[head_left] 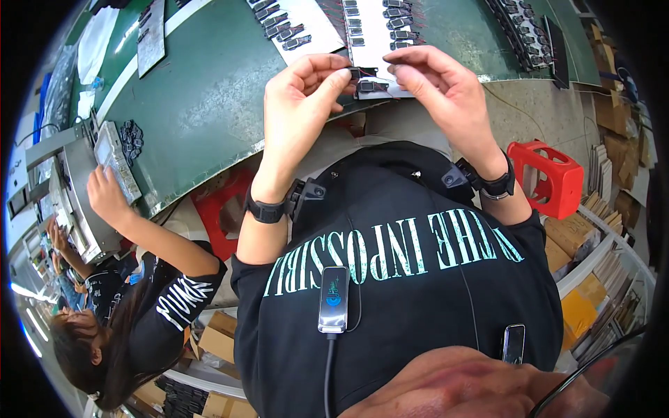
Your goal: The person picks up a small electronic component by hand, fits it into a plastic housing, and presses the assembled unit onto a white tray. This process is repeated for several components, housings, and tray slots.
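My left hand (304, 90) pinches a small black rectangular part with thin red wires (364, 72), which looks like a small speaker, between thumb and fingers. To its right, my right hand (446, 83) has thumb and forefinger tips close together; whatever they grip is too small to make out. Both hands are over the near end of a white board (366, 46). Just below the held part, another small black speaker (373, 87) rests on that board's near end. More of the same kind line its two long sides, their red wires sticking out.
The green table (202, 90) carries a second white board (306, 21) and a dark rack of parts (523, 35). Red stools (550, 177) stand at right and left. A co-worker's hand (108, 191) is by a machine (80, 188) at left. Shelves with cartons (568, 233) stand at right.
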Action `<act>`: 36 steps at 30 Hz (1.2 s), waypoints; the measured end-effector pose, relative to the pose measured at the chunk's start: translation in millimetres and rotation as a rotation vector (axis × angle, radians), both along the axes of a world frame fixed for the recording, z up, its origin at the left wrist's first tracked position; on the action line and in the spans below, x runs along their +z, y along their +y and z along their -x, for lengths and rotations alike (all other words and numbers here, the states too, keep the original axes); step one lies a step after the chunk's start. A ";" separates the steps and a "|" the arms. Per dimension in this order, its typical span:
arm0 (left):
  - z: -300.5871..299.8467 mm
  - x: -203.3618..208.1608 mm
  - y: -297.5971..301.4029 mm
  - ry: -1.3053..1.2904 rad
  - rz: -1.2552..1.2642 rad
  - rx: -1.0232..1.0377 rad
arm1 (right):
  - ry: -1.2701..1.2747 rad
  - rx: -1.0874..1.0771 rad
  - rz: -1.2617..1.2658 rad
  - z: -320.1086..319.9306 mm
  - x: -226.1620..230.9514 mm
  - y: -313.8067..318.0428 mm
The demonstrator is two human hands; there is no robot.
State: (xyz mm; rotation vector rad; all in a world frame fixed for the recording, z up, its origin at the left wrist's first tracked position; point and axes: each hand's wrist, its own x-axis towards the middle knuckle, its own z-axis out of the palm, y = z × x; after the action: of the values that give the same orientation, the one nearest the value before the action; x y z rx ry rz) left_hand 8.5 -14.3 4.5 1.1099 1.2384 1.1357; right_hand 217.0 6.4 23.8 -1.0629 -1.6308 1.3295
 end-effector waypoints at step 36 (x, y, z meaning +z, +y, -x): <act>233.8 27.1 -45.1 1.432 -0.383 0.446 | -0.532 0.160 -0.458 6.0 67.5 -9.8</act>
State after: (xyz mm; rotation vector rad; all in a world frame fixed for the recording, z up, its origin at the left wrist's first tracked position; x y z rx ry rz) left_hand -225.3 -59.4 31.6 2.1599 2.5011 0.8138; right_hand 211.1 -3.4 91.3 -1.0650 -2.3140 0.7262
